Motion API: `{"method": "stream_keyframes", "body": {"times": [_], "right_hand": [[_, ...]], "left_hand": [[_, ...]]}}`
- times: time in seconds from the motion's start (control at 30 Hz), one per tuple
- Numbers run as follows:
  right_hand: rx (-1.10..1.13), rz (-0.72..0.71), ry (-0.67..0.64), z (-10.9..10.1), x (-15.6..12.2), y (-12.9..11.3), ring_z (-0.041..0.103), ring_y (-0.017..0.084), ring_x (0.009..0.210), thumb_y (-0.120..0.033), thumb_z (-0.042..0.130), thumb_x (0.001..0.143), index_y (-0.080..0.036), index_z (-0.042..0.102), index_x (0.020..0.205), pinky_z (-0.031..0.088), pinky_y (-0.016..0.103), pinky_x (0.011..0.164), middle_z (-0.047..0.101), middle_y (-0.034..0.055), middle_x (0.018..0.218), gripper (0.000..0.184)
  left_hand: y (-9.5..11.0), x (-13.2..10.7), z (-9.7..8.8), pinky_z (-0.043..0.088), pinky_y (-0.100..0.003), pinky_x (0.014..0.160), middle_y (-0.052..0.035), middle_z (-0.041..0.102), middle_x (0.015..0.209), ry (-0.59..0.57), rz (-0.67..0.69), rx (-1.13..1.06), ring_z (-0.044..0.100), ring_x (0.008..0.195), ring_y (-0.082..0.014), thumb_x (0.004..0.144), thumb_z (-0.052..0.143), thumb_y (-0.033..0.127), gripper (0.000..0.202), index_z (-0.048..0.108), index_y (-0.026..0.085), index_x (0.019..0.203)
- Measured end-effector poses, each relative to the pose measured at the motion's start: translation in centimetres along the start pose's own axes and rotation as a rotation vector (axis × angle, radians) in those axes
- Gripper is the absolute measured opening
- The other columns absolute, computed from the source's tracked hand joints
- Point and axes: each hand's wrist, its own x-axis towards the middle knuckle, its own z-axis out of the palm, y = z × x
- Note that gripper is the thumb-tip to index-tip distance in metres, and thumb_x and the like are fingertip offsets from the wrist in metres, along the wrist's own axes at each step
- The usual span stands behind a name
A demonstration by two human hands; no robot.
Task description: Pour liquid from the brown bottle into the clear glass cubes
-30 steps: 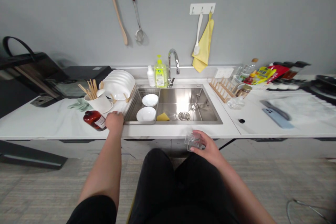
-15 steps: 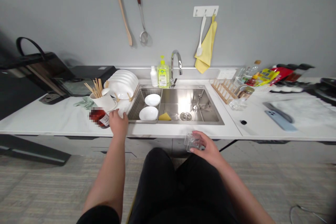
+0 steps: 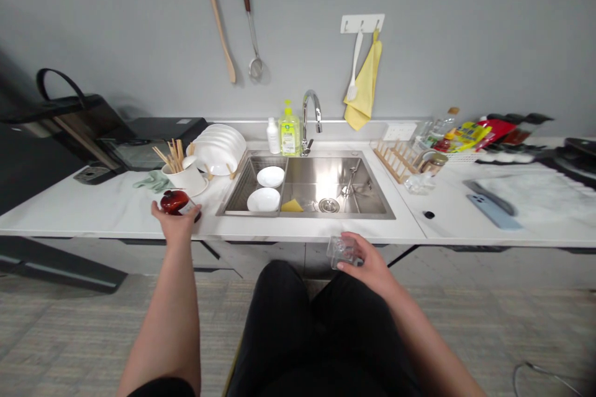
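My left hand point(image 3: 176, 224) is closed round a red-brown glass jar point(image 3: 174, 201) with a pale label, at the front of the counter on the left. Its fingers lie on the jar's left side and the thumb on the right. Just behind the jar stands a white pot point(image 3: 185, 178) full of chopsticks point(image 3: 176, 155). In front of the counter's edge, my right hand point(image 3: 367, 260) grips a small clear square container point(image 3: 342, 252) from its right side. The palm hides part of this container.
White bowls point(image 3: 264, 200) sit in the left part of the sink point(image 3: 388, 211). White plates point(image 3: 223, 139) stand in a rack behind the pot. A wooden rack point(image 3: 395, 158), a black cap point(image 3: 429, 214) and a blue phone point(image 3: 494, 211) are to the right.
My left hand has moved left from beside the jar and now wraps round it. My right hand keeps hold of the clear container in about the same place.
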Motion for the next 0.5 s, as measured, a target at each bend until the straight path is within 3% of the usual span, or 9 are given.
{"method": "stream_keyframes", "body": {"times": [0.1, 0.17, 0.33, 0.5], "right_hand": [[-0.005, 0.015, 0.007, -0.4, -0.5, 0.2, 0.079, 0.038, 0.131, -0.052, 0.103, 0.079, -0.031, 0.071, 0.147, 0.067, 0.058, 0.113, 0.080, 0.0134, 0.141, 0.078], [-0.004, 0.027, 0.018, -0.7, -0.7, 0.3, 0.080, 0.038, 0.130, -0.052, 0.102, 0.078, -0.031, 0.071, 0.147, 0.067, 0.059, 0.114, 0.080, 0.0133, 0.141, 0.079], [0.017, 0.021, 0.035, -1.7, -0.3, 0.6, 0.080, 0.038, 0.131, -0.052, 0.102, 0.079, -0.031, 0.071, 0.147, 0.067, 0.057, 0.113, 0.080, 0.0130, 0.142, 0.078], [0.038, -0.029, 0.079, -3.1, 3.4, 0.3, 0.077, 0.039, 0.136, -0.057, 0.104, 0.075, -0.031, 0.071, 0.147, 0.068, 0.055, 0.111, 0.080, 0.0136, 0.143, 0.083]], "left_hand": [[-0.1, -0.3, 0.1, 0.058, -0.040, 0.116, -0.0183, 0.070, 0.153, 0.025, -0.136, -0.059, 0.073, 0.139, -0.0327, 0.085, 0.094, 0.049, 0.104, 0.038, 0.017, 0.166], [0.1, -0.8, -0.2, 0.058, -0.042, 0.117, -0.0171, 0.075, 0.147, 0.034, -0.177, -0.029, 0.075, 0.135, -0.0341, 0.084, 0.095, 0.051, 0.087, 0.055, 0.017, 0.153], [2.2, -3.1, -1.2, 0.061, -0.045, 0.110, -0.0133, 0.079, 0.136, 0.076, -0.110, -0.015, 0.078, 0.122, -0.0345, 0.079, 0.096, 0.058, 0.082, 0.063, 0.019, 0.143], [7.4, -6.4, -0.2, 0.063, -0.038, 0.096, -0.0071, 0.080, 0.125, 0.011, 0.145, -0.141, 0.076, 0.104, -0.0265, 0.080, 0.093, 0.060, 0.072, 0.067, 0.021, 0.135]]}}
